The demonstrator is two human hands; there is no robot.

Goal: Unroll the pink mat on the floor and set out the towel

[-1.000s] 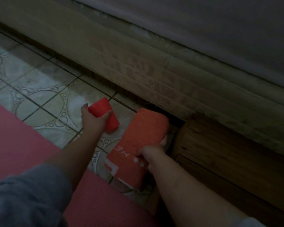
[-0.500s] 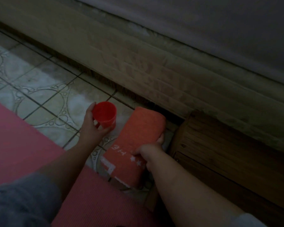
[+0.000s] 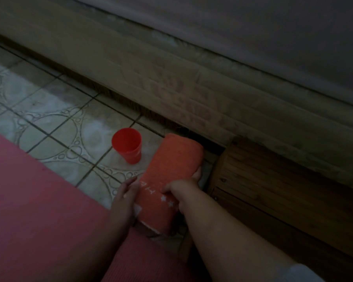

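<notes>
Both forearms are bare to the hands; a pale, whitish short sleeve edge (image 3: 300,271) shows on the right upper arm.

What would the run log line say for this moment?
left hand: on towel | right hand: gripping towel | cup: upright on tile, released | mat: unrolled

The pink mat (image 3: 39,210) lies flat and unrolled on the tiled floor, filling the lower left, its surface finely ribbed. Just past its far edge sits the towel (image 3: 171,176), orange, folded into a thick oblong bundle, with white letters and small stars printed near its nearer end, lying lengthwise away from the mat.
</notes>
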